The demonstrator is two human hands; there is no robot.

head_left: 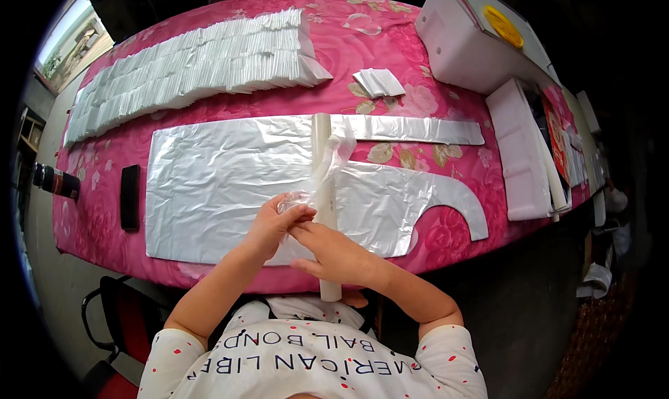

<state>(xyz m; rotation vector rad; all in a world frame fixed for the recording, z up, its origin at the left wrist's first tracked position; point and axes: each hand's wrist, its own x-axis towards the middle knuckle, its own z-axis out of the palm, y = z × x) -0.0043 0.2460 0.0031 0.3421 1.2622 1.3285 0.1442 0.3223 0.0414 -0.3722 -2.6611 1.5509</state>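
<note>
A stack of silvery-white plastic bags [223, 169] lies flat in front of me, its handle strips reaching right. Across it runs a long pale tube [328, 235], its near end past the table edge. A thin, crumpled plastic bag [336, 156] trails over the tube toward my hands. My left hand [266, 223] is closed, pinching filmy plastic between thumb and fingers above the stack. My right hand [336, 252] crosses the tube, its fingers pressed together against the left fingertips at the same plastic. Exactly how its fingertips grip is partly hidden.
Rows of folded white plastic packets [202, 61] cover the far left of the pink floral table [387, 33]. A few more packets [378, 82] lie farther right. A black phone [130, 197] and dark bottle [57, 181] are at left. White foam boxes [460, 43] stand at right.
</note>
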